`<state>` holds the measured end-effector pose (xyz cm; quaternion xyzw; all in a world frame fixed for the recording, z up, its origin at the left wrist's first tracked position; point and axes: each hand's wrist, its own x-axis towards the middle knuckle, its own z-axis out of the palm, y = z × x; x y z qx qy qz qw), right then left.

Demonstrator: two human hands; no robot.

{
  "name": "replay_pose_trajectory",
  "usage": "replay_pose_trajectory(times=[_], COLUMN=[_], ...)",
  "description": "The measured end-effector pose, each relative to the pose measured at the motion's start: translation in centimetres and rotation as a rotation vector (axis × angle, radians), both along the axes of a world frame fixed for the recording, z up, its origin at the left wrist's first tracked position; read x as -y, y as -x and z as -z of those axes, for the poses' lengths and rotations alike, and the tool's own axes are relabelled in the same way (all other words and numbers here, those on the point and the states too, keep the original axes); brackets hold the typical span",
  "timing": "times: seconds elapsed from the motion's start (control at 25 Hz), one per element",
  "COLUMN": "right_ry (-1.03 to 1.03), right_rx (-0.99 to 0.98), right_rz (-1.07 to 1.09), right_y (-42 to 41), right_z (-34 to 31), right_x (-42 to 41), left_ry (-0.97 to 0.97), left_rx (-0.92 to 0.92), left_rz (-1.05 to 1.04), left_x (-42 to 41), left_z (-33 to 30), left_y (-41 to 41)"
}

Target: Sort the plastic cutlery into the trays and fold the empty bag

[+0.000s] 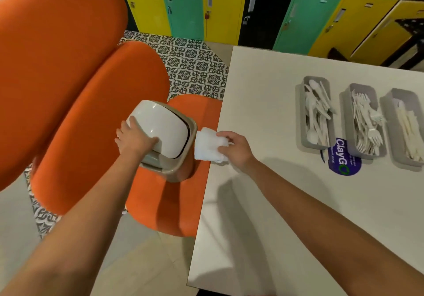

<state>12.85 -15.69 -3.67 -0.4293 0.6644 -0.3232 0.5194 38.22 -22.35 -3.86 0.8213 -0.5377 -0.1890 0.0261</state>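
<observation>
Head view, disposal step. The three grey rectangular plastic trays (317, 145) stood side by side on the pale table top (263, 103), the left holding white plastic spoons (314, 112), the middle one white plastic forks (367, 123), the right one what appeared to be white plastic knives (408, 130); sorting looked complete. The right hand (236, 147) pinched the folded white plastic bag (207, 145) at the table's left edge, just beside the opening of a small beige bin with a white swing lid (160, 126) resting on an orange cushioned seat (174, 204). The left hand (135, 140) pressed the lid's near edge, fingers curved over it, tipping it open. To finish cleanly, the lid should probably be held down until the bag has passed the dark gap, and the fold kept compressed so it does not spring apart.
</observation>
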Motion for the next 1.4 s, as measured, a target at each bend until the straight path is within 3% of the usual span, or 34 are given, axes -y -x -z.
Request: replay_pose_trajectory(times=[0.36, 0.64, 0.84, 1.08, 1.4], right_ry=[0.116, 0.141, -0.044, 0.039, 0.06], right_rx=[-0.115, -0.241, -0.231, -0.22, -0.235], right_rz=[-0.028, -0.076, -0.363, -0.268, -0.232], right_y=[-5.1, -10.2, -11.8, -10.0, -4.9], right_z=[1.5, 2.7, 3.4, 3.3, 1.4], right_x=[4.5, 7.9, 8.2, 6.6, 2.7], left_ry=[0.282, 0.266, 0.225, 0.195, 0.078], left_rx=[0.287, 0.306, 0.288, 0.31, 0.19], left_rz=[0.151, 0.16, 0.15, 0.139, 0.063], left_x=[-2.3, -1.8, -1.8, -1.9, -2.6], left_z=[0.8, 2.0, 1.8, 1.6, 1.0], left_y=[0.6, 0.2, 0.0, 0.3, 1.0])
